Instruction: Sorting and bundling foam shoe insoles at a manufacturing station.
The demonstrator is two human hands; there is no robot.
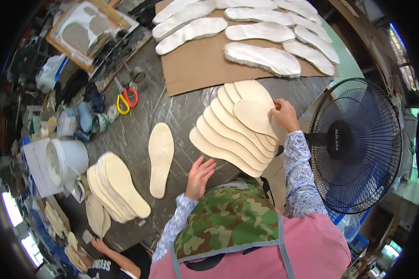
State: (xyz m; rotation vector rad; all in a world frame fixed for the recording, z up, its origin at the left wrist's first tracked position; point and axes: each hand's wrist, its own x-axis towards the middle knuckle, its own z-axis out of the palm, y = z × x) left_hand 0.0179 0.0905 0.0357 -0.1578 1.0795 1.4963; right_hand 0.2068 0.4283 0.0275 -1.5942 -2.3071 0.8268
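Cream shoe insoles point(219, 146) lie overlapped in a fan on the dark table in front of me. Across the far right of the fan lies another insole point(253, 115), turned at an angle to the rest. My right hand point(285, 115) pinches its right edge between thumb and fingers. Just left of the fan's near edge, my left hand point(201, 177) is empty, its fingers loosely spread. A single insole point(161, 158) rests flat further left. Beyond it on that side sits a stack of insoles point(123, 181), a few spread beneath it.
White fluffy insoles point(263, 59) cover a cardboard sheet point(186, 79) at the back. A black fan point(354, 144) stands close on the right. Scissors point(127, 100), a white bucket point(66, 160) and a wooden-framed screen point(86, 30) are left. Another person's arm point(116, 258) reaches in at lower left.
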